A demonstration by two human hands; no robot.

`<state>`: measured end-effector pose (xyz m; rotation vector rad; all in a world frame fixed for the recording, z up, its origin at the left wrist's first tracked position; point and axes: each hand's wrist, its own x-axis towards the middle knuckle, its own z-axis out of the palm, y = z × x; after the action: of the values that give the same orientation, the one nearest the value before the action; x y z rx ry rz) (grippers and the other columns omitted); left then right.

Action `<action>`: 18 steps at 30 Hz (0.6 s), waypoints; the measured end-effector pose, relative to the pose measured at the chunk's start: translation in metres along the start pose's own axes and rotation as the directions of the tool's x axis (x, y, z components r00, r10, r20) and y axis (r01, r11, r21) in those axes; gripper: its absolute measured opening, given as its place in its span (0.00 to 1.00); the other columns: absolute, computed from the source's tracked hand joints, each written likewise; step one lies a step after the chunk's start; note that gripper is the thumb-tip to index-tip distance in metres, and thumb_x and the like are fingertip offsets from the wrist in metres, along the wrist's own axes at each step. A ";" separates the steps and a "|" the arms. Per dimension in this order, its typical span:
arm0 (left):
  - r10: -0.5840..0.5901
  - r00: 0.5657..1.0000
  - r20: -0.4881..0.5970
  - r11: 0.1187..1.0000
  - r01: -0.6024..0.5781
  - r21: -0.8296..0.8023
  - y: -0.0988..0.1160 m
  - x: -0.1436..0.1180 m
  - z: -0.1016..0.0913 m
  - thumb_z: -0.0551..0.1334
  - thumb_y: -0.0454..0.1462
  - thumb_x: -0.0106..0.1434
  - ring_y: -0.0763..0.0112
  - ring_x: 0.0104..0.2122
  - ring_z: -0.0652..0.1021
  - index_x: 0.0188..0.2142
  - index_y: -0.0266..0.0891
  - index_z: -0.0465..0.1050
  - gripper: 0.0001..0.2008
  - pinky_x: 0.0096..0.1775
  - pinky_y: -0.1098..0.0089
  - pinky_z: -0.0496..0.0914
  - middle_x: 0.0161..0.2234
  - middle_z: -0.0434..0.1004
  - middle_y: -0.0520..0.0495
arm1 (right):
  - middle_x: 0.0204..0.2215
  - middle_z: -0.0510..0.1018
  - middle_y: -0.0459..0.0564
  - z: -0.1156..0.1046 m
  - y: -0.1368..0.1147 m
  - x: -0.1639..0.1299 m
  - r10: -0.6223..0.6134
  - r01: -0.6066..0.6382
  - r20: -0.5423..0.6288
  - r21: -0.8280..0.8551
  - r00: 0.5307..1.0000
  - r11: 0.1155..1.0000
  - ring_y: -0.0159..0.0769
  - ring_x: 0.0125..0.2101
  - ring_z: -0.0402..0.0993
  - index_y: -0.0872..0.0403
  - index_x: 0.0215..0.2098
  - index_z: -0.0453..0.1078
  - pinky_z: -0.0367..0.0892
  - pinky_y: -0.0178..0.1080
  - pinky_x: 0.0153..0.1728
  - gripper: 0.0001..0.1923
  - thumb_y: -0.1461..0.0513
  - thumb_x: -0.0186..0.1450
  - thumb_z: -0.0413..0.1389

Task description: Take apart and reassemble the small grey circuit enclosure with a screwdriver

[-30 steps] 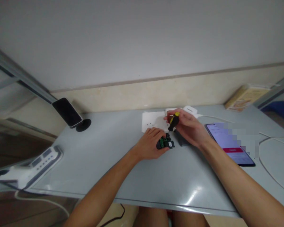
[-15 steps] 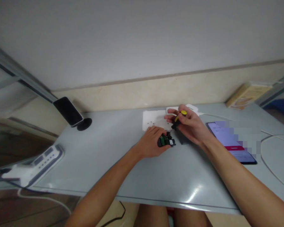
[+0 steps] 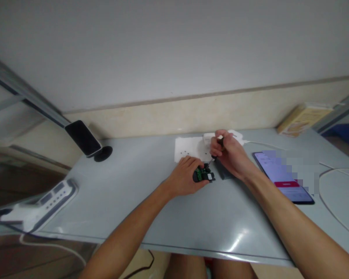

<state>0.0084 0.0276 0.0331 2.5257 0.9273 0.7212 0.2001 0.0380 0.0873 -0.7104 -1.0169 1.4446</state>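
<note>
One device [image 3: 204, 176] sits in the left hand [image 3: 186, 177].

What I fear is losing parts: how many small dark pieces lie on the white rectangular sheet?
4 in view: three small dark pieces beyond the left hand, one small dark piece farther right, near the right hand. Hands may hide more.

A glossy grey tabletop [image 3: 125, 174] stands against a pale wall [image 3: 174, 50].

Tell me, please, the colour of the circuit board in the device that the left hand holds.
Green: the circuit board shows in the head view, the only one.
</note>
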 end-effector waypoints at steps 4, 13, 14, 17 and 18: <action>-0.008 1.000 0.013 1.000 0.008 -0.001 0.001 0.000 -0.001 0.70 0.44 0.60 0.57 0.45 0.74 0.42 0.43 0.66 0.16 0.52 0.55 0.68 0.43 0.76 0.45 | 0.34 0.74 0.47 -0.003 -0.002 0.001 -0.013 0.018 0.036 -0.140 0.999 0.990 0.37 0.33 0.72 0.48 0.38 0.72 0.70 0.41 0.35 0.20 0.43 0.63 0.61; 0.061 0.998 -0.014 0.997 -0.060 0.054 -0.001 -0.002 0.001 0.68 0.44 0.62 0.57 0.49 0.74 0.43 0.41 0.70 0.14 0.53 0.56 0.67 0.48 0.76 0.42 | 0.21 0.68 0.43 -0.014 0.002 0.001 -0.407 0.169 -0.080 -0.826 0.910 0.538 0.34 0.24 0.63 0.50 0.29 0.66 0.57 0.38 0.28 0.23 0.42 0.68 0.53; 0.067 0.998 -0.015 0.996 -0.066 0.067 -0.001 -0.003 0.000 0.68 0.44 0.63 0.57 0.50 0.74 0.42 0.40 0.70 0.14 0.53 0.56 0.67 0.49 0.76 0.42 | 0.20 0.68 0.43 -0.013 0.002 0.000 -0.411 0.148 -0.085 -0.852 0.908 0.503 0.34 0.23 0.62 0.50 0.29 0.66 0.56 0.38 0.27 0.23 0.42 0.70 0.51; 0.062 0.998 0.002 0.993 -0.062 0.101 0.001 -0.003 -0.002 0.68 0.44 0.64 0.57 0.50 0.74 0.42 0.40 0.72 0.13 0.52 0.56 0.67 0.49 0.76 0.42 | 0.19 0.66 0.42 -0.013 0.001 -0.001 -0.458 0.116 -0.131 -0.874 0.880 0.473 0.33 0.22 0.61 0.50 0.27 0.64 0.55 0.38 0.26 0.25 0.42 0.71 0.48; 0.057 0.998 0.011 0.992 -0.057 0.108 0.002 -0.003 -0.002 0.67 0.45 0.64 0.57 0.50 0.74 0.42 0.40 0.72 0.13 0.52 0.56 0.67 0.50 0.76 0.42 | 0.19 0.65 0.42 -0.013 0.001 0.000 -0.485 0.117 -0.153 -0.869 0.861 0.481 0.33 0.22 0.61 0.50 0.26 0.63 0.55 0.38 0.26 0.26 0.42 0.71 0.48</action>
<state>0.0062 0.0248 0.0349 2.6577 0.9183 0.6950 0.2112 0.0402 0.0808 -1.3626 -1.4328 0.3526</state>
